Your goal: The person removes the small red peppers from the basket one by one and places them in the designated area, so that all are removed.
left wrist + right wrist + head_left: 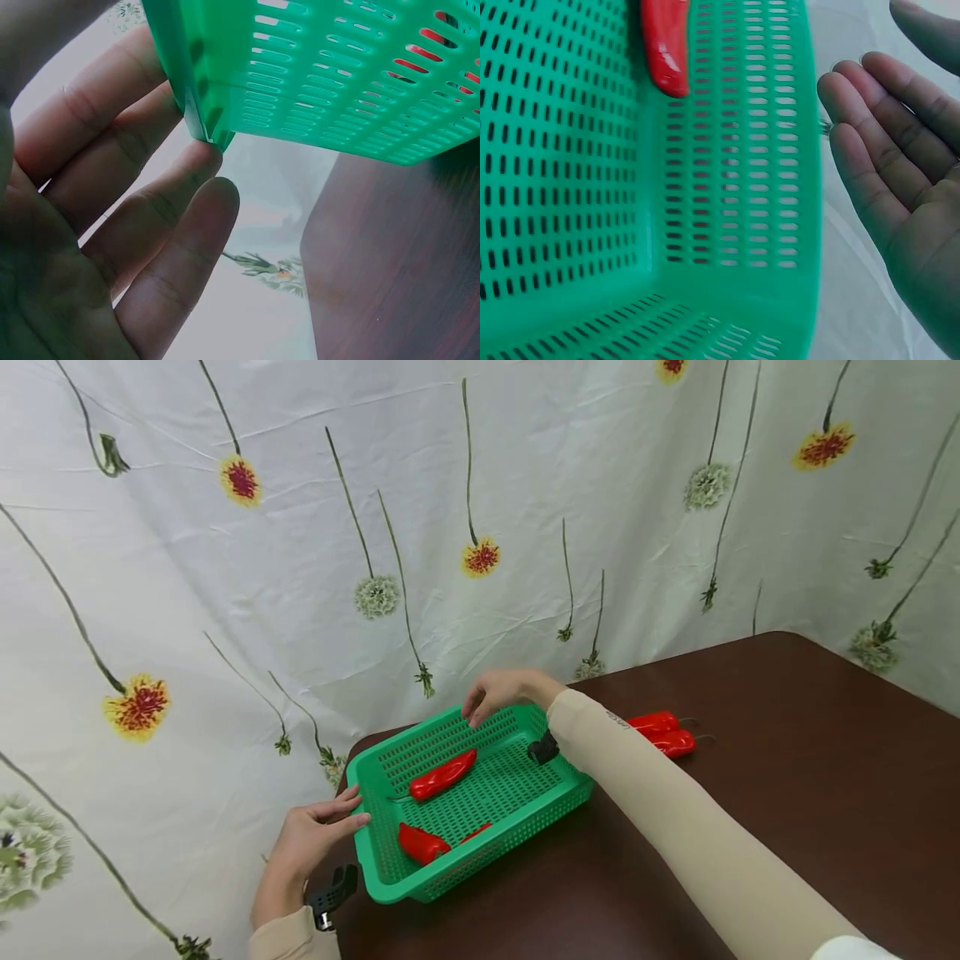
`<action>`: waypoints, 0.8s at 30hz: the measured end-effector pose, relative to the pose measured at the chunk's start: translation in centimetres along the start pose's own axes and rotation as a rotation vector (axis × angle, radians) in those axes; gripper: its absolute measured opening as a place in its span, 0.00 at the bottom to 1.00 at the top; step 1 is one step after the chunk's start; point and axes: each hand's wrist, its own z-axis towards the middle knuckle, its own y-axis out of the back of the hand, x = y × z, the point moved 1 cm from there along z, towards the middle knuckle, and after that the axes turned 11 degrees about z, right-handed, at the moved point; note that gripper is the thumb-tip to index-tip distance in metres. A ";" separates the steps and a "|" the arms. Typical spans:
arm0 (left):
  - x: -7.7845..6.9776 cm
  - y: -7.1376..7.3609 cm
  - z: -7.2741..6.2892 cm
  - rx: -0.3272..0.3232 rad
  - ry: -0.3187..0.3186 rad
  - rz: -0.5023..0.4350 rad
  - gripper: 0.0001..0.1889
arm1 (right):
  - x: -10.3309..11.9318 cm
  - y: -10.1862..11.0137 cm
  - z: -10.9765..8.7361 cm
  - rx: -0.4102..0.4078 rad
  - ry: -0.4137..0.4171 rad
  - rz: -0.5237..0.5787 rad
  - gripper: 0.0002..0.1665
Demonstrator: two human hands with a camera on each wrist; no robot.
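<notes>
The green basket (525,817) sits at the left end of the bench (765,760); I cannot tell whether its left side is lifted a little. In it, one red pepper (444,774) lies aslant towards the far wall, a second pepper (422,843) rests by the near left corner, and a third pepper (477,832) is mostly hidden behind the near wall.

The left hand (311,839) touches the left rim with nearly straight fingers, its grip loose, thumb and fingers apart rather than wrapped round the edge. The right hand (510,687) hangs at the far rim, its grip empty and fingers relaxed; contact there is unclear.

Two more peppers (673,743) lie on the bench right of the basket, partly behind the right sleeve (690,835). Flowered cloth (300,527) hangs behind.

The step in hand looks like steadying the basket by its rim. A next move on it would call for both hands to close evenly on opposite edges; one on the outer peppers, for the right to reach past the basket and pinch.
</notes>
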 end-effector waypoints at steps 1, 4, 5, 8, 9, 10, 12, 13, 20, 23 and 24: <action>0.0 0.0 0.1 -0.001 -0.005 0.000 0.30 | -0.2 -0.2 0.3 -0.004 -0.008 -0.011 0.27; -0.1 -0.2 0.2 0.003 -0.014 -0.007 0.30 | -0.8 -0.9 1.0 -0.016 -0.035 -0.060 0.28; -0.1 -0.2 0.3 0.002 -0.006 -0.002 0.30 | -0.9 -1.1 1.2 -0.018 -0.044 -0.081 0.28; 0.0 -0.2 0.4 -0.017 0.016 0.016 0.30 | -1.2 -1.6 1.9 -0.020 -0.067 -0.177 0.28; 0.1 -0.2 0.4 -0.021 0.019 0.022 0.30 | -1.2 -1.8 2.1 -0.017 -0.077 -0.198 0.28; 0.1 -0.2 0.4 -0.021 0.021 0.025 0.30 | -1.3 -2.0 2.2 -0.018 -0.089 -0.224 0.28; 0.2 -0.3 0.4 -0.030 0.022 0.024 0.30 | -1.5 -2.3 2.5 -0.031 -0.107 -0.268 0.27; 0.2 -0.2 0.3 -0.032 0.021 0.021 0.30 | -1.6 -2.5 2.7 -0.037 -0.118 -0.280 0.27; 0.3 -0.3 0.0 -0.037 0.009 -0.019 0.28 | -2.5 -3.7 3.7 -0.035 -0.159 -0.366 0.27; 0.1 -0.3 -0.2 -0.041 0.005 -0.017 0.28 | -2.4 -3.9 3.9 -0.029 -0.187 -0.413 0.27; 0.1 -0.2 -0.2 -0.043 -0.001 -0.015 0.28 | -2.3 -3.9 4.0 -0.029 -0.197 -0.425 0.27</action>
